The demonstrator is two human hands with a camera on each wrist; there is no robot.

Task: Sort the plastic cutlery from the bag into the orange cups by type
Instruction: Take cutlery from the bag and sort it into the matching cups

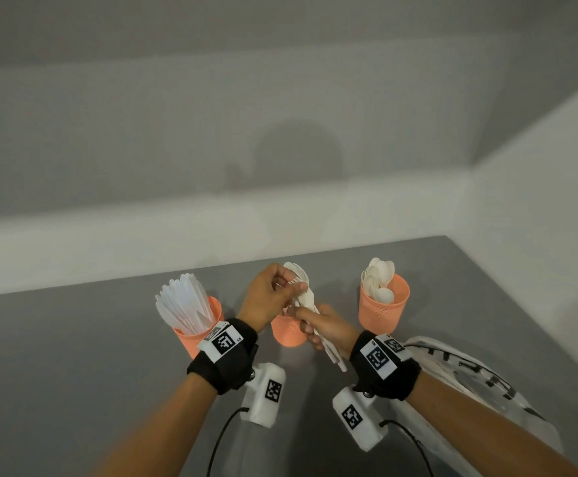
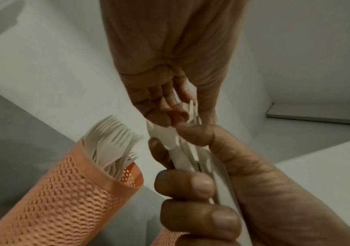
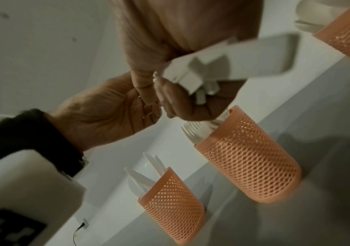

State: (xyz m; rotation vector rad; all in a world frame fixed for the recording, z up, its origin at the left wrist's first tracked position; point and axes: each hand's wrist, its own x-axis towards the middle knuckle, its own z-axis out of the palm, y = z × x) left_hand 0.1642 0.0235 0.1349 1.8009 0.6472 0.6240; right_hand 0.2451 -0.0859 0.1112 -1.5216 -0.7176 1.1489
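Observation:
Three orange mesh cups stand in a row on the grey table. The left cup holds knives, the middle cup holds forks, and the right cup holds spoons. Above the middle cup my right hand grips a bundle of white cutlery by the handles. My left hand pinches the upper end of one piece in that bundle. The hands hide most of the middle cup in the head view. The clear plastic bag lies at the right, under my right forearm.
A white wall runs close behind the cups, and another one borders the table on the right. Cables trail from the wrist cameras toward the near edge.

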